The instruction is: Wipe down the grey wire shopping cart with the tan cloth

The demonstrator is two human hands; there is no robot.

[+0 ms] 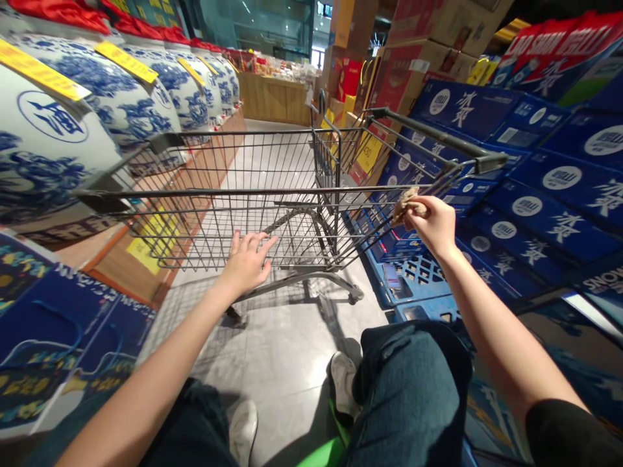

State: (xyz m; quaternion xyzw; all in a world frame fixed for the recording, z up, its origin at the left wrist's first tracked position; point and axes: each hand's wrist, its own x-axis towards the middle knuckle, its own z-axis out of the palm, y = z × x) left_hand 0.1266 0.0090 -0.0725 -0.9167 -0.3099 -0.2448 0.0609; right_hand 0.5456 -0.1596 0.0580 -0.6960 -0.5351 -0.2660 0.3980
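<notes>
A black wire shopping cart (228, 193) stands sideways across the aisle in front of me. My right hand (433, 224) is closed around a crumpled brownish cloth (403, 206), which it presses to the wires at the right end of the basket. Toward the lower middle of the basket's near side, my left hand (249, 264) has its fingers spread and holds nothing. Whether its fingertips touch the wires I cannot tell. Below the basket, the cart's frame and a wheel (355, 295) show.
Big blue-and-white jars (146, 97) line a wooden platform (114, 259) on the left. Stacked blue cartons (530, 207) rise on the right, above a blue plastic pallet (423, 279). Blue boxes (58, 337) stand at lower left. A wooden counter (275, 97) is at the back.
</notes>
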